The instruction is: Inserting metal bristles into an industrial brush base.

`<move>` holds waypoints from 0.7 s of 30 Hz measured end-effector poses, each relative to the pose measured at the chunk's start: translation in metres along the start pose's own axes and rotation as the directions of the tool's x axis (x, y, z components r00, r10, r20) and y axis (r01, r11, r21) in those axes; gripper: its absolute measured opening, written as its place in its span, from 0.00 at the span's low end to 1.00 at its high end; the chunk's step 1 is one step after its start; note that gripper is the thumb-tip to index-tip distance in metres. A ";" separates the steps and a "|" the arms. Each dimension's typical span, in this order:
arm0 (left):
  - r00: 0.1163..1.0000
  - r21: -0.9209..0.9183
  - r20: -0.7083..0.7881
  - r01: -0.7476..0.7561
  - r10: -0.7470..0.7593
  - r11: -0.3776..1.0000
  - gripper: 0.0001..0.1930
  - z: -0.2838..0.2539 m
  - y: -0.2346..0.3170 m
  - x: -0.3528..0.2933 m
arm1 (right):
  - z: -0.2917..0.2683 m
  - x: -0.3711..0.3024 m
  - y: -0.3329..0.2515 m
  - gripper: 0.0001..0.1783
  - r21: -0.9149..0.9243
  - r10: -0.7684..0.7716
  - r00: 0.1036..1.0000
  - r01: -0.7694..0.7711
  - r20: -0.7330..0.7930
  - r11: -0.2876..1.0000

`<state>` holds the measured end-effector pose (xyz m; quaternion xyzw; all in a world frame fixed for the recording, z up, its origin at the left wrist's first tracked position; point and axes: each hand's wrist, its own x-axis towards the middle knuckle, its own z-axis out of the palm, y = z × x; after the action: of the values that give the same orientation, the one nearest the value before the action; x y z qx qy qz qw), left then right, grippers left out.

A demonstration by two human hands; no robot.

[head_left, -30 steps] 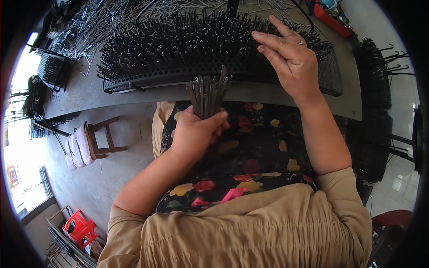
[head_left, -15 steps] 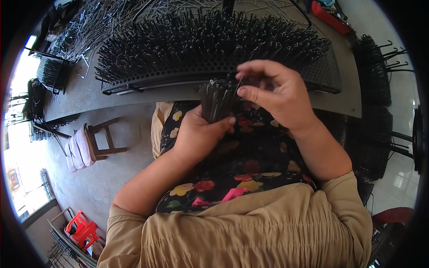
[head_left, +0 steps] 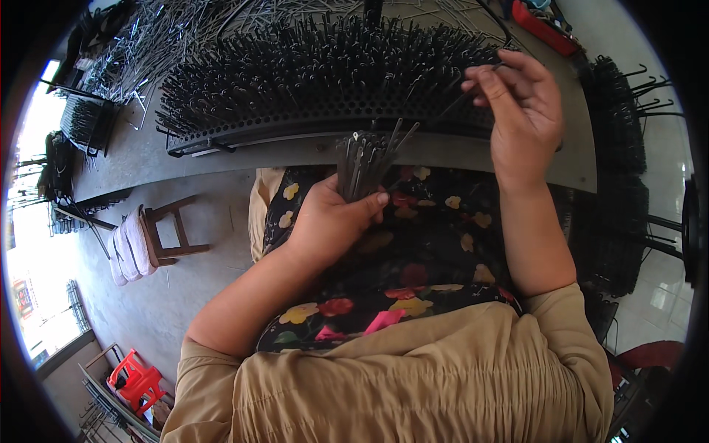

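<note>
A bundle of thin dark metal rods [head_left: 362, 166] stands upright in my left hand [head_left: 325, 221], whose fingers wrap round its lower part above my lap. Two rods lean out of the bundle to the right. Up and to the right, my right hand [head_left: 528, 122] pinches a single thin metal rod [head_left: 459, 103] between thumb and fingers, slanting down to the left. Behind it is a long black perforated rack [head_left: 251, 131], its holes crowded with upright hook-ended rods [head_left: 332, 70]. At the right end, my right hand hides part of the rack.
The rack stands on a grey table [head_left: 284, 159]. Loose rods [head_left: 173, 44] are heaped at the far left, near a smaller filled rack [head_left: 87, 122]. A red tray [head_left: 545, 28] lies far right. A wooden stool [head_left: 173, 229] and a red plastic chair [head_left: 138, 380] are on the left.
My right hand has moved up and right, away from the bundle, with one rod in its fingers. Two rods now lean out of the bundle; my left hand has stayed almost still.
</note>
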<state>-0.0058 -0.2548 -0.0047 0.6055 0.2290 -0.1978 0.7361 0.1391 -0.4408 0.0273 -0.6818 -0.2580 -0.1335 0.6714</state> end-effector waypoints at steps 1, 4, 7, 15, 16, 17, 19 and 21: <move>0.999 -0.004 -0.012 0.032 -0.033 0.999 0.05 0.000 -0.001 0.001 | -0.003 0.002 0.006 0.12 -0.054 -0.150 0.989 0.150 0.004 0.987; 0.998 0.013 -0.055 0.035 -0.034 0.999 0.06 0.002 0.001 0.001 | 0.003 0.005 0.016 0.12 -0.059 -0.366 0.930 0.367 0.021 0.929; 0.999 -0.009 -0.042 -0.009 0.008 1.000 0.07 0.003 -0.003 0.002 | 0.008 0.003 0.026 0.09 -0.102 -0.390 0.920 0.392 0.035 0.914; 0.999 -0.017 -0.051 0.003 -0.004 1.000 0.07 0.003 -0.004 0.001 | 0.014 0.004 0.025 0.12 -0.472 -0.406 0.883 0.468 0.234 0.747; 0.999 -0.026 -0.051 0.002 -0.003 1.000 0.07 0.002 -0.005 0.001 | 0.016 0.001 0.028 0.12 -0.473 -0.389 0.892 0.452 0.230 0.756; 0.998 -0.012 -0.057 0.009 -0.010 1.000 0.07 0.002 -0.003 0.001 | 0.015 0.002 0.028 0.11 -0.481 -0.411 0.883 0.469 0.228 0.740; 0.997 0.019 -0.072 0.024 -0.022 1.000 0.07 0.003 0.002 0.001 | 0.009 0.015 0.026 0.12 -0.523 -0.550 0.779 0.617 0.301 0.588; 0.998 -0.017 -0.067 0.016 -0.017 1.000 0.08 0.002 -0.001 0.001 | 0.002 0.015 0.024 0.11 -0.525 -0.527 0.766 0.639 0.369 0.562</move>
<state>-0.0058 -0.2574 -0.0059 0.6041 0.2602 -0.1813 0.7311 0.1639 -0.4358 0.0143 -0.7474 -0.4659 -0.3670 0.2992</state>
